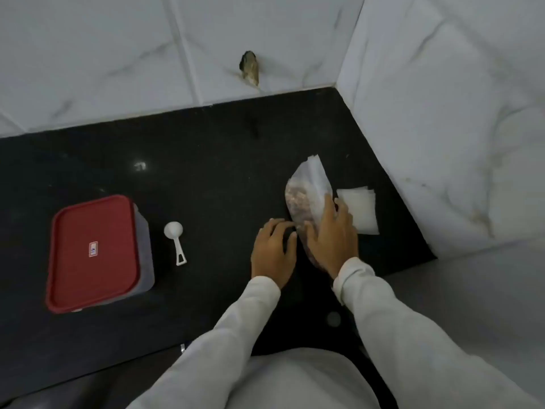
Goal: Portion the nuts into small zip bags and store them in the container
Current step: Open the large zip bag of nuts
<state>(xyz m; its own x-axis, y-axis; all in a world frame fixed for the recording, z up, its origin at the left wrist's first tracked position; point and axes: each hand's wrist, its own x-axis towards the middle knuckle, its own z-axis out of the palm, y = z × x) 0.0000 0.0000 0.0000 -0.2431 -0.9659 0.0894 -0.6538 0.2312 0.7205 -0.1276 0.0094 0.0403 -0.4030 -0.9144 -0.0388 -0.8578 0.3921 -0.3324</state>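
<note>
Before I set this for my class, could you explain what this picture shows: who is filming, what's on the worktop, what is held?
There is no machine here: a person wears a camera on the head, looking down at their own two hands. On the black stone counter sit a rectangular plastic container with a red lid, a white plastic measuring scoop and a stack of small clear zip bags. The right hand holds a clear plastic bag of brown nuts; the left hand rests at its lower edge, its grip unclear.
</note>
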